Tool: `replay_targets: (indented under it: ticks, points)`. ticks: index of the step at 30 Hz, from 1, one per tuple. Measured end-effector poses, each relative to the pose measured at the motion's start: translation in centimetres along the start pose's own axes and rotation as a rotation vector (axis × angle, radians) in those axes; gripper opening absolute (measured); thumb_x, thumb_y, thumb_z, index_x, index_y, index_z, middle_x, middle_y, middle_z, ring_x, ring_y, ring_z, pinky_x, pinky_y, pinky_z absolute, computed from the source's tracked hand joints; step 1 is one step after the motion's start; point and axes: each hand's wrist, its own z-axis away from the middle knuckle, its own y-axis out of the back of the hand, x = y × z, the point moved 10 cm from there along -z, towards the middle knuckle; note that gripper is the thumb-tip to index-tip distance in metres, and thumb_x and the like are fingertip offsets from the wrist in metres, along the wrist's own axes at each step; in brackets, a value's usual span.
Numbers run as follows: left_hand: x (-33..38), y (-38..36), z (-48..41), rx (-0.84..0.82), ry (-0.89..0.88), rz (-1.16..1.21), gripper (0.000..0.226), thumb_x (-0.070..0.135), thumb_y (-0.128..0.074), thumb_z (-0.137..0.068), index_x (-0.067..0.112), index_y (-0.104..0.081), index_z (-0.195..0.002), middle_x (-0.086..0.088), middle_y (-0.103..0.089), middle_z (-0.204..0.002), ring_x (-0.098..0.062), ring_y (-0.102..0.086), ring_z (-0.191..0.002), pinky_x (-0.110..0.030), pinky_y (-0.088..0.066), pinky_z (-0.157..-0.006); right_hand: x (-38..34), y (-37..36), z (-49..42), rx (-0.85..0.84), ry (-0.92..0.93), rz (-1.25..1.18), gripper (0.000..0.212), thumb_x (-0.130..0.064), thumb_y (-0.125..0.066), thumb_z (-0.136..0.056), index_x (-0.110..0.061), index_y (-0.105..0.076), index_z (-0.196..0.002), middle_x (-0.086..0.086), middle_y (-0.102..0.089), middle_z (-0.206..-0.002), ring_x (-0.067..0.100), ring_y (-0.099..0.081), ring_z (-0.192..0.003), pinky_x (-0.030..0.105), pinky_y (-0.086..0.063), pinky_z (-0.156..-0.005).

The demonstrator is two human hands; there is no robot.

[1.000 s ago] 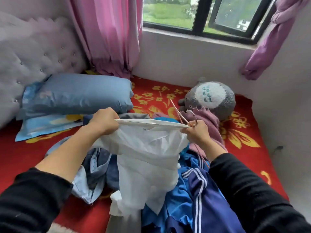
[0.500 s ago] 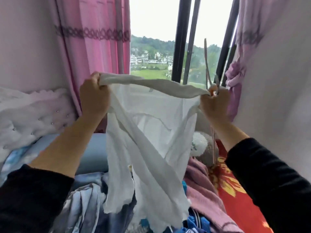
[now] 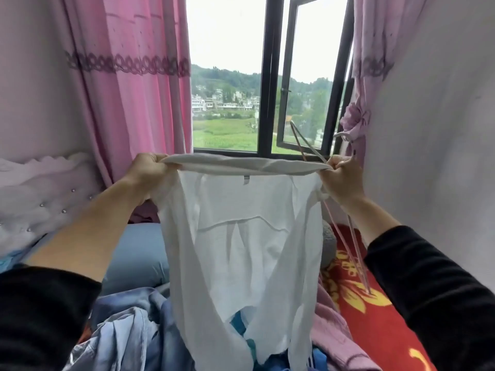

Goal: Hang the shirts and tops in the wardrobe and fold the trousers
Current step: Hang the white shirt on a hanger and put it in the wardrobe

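A thin white top [image 3: 241, 250] hangs spread out in front of me, stretched by its upper edge between both hands. My left hand [image 3: 150, 171] grips the left end of that edge. My right hand [image 3: 340, 180] grips the right end together with a pale pink wire hanger [image 3: 308, 147], whose hook points up to the right and whose long rods run down behind my wrist. The top's lower part drapes over a pile of clothes [image 3: 128, 333] on the bed.
The pile holds a light blue denim shirt, a blue striped garment [image 3: 318, 360] and a pink garment [image 3: 334, 333]. A blue pillow [image 3: 136, 253] lies at left on the red flowered bedspread [image 3: 375, 317]. Window [image 3: 267, 76] ahead, pink curtains [image 3: 128, 89] on both sides, wall close on the right.
Both hands have lifted the white top from the pile up to window height and stretched its edge wider. My view has tilted up from the bed to the window.
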Motion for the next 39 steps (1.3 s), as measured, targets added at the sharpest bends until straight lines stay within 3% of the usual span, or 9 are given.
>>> replay_targets:
  ticks: [3,7,10,13,21,25,29,34,39]
  points:
    - [-4.8,-3.1,0.2,-0.139,0.215,0.127,0.017,0.011,-0.052,-0.096,0.005,-0.068,-0.097,-0.005,-0.049,-0.059,-0.017,-0.045,-0.044,-0.024,-0.037,-0.043,2.9,-1.3,1.2,-0.155,-0.096,0.112,0.037,-0.013,-0.059,-0.089,-0.011,-0.042,-0.055,0.005,-0.045,-0.053,0.018,-0.044,-0.052,0.025,-0.033,-0.046]
    - [-7.8,-6.4,0.4,-0.159,0.229,0.041,0.016,0.010,-0.065,-0.085,-0.002,-0.072,-0.093,-0.016,-0.063,-0.083,-0.023,-0.053,-0.066,-0.034,-0.049,-0.063,7.4,-3.5,4.0,-0.384,-0.251,0.182,0.036,-0.021,-0.065,-0.088,-0.009,-0.051,-0.058,0.002,-0.046,-0.056,0.014,-0.041,-0.052,0.028,-0.031,-0.048]
    - [-9.5,-8.5,0.9,-0.206,0.238,-0.169,0.016,0.010,-0.061,-0.082,-0.001,-0.072,-0.085,-0.010,-0.061,-0.079,-0.021,-0.053,-0.068,-0.031,-0.048,-0.062,8.5,-5.3,7.3,-0.585,-0.326,-0.001,0.028,-0.025,-0.078,-0.077,-0.004,-0.061,-0.080,0.004,-0.052,-0.067,0.012,-0.042,-0.057,0.021,-0.031,-0.045]
    - [-10.6,-9.9,1.7,-0.209,0.218,-0.367,0.025,0.024,-0.062,-0.079,0.000,-0.071,-0.081,-0.005,-0.058,-0.072,-0.022,-0.051,-0.066,-0.027,-0.042,-0.061,9.8,-5.7,9.7,-0.587,-0.442,-0.157,0.028,-0.040,-0.070,-0.084,-0.015,-0.063,-0.096,0.002,-0.051,-0.075,0.011,-0.042,-0.059,0.021,-0.030,-0.043]
    - [-11.2,-10.8,3.5,-0.109,0.218,-0.778,0.047,0.047,-0.049,-0.087,0.005,-0.065,-0.101,-0.015,-0.064,-0.109,-0.034,-0.058,-0.105,-0.032,-0.039,-0.077,13.3,-4.5,15.3,-0.759,-0.672,-0.396,0.016,-0.003,-0.051,-0.091,-0.008,-0.066,-0.087,-0.005,-0.032,-0.047,0.004,-0.023,-0.036,0.014,-0.014,-0.032]
    - [-11.0,-10.7,3.7,-0.094,0.202,-0.850,0.041,0.046,-0.049,-0.088,0.008,-0.063,-0.093,-0.013,-0.060,-0.097,-0.033,-0.058,-0.094,-0.031,-0.038,-0.074,13.9,-4.7,17.4,-0.866,-0.781,-0.430,0.018,-0.003,-0.048,-0.091,-0.006,-0.066,-0.092,-0.006,-0.026,-0.047,0.003,-0.017,-0.037,0.014,-0.009,-0.035]
    - [-10.6,-11.8,4.0,-0.155,0.163,-0.828,0.033,0.038,-0.050,-0.085,0.008,-0.057,-0.074,-0.010,-0.056,-0.083,-0.031,-0.051,-0.079,-0.031,-0.039,-0.070,11.7,-7.2,19.5,-0.952,-0.711,-0.360,0.016,-0.005,-0.056,-0.091,-0.006,-0.071,-0.096,-0.006,-0.033,-0.047,0.004,-0.021,-0.039,0.014,-0.014,-0.035]
    - [-8.8,-14.1,5.0,-0.243,0.051,-0.691,0.042,0.039,-0.050,-0.080,0.008,-0.044,-0.052,-0.008,-0.046,-0.058,-0.030,-0.044,-0.064,-0.030,-0.035,-0.057,9.7,-12.6,20.8,-0.846,-0.565,-0.295,0.029,-0.010,-0.058,-0.094,-0.008,-0.053,-0.122,-0.001,-0.048,-0.058,0.003,-0.037,-0.038,0.017,-0.026,-0.034]
    - [-7.5,-17.1,8.5,-0.605,-0.054,-0.283,0.011,0.014,-0.062,-0.078,0.012,-0.073,-0.078,-0.003,-0.065,-0.067,-0.017,-0.053,-0.064,-0.028,-0.045,-0.064,7.2,-16.0,21.6,-0.797,-0.448,-0.340,0.017,-0.008,-0.056,-0.092,0.007,-0.058,-0.099,0.011,-0.048,-0.067,0.015,-0.039,-0.054,0.026,-0.029,-0.047]
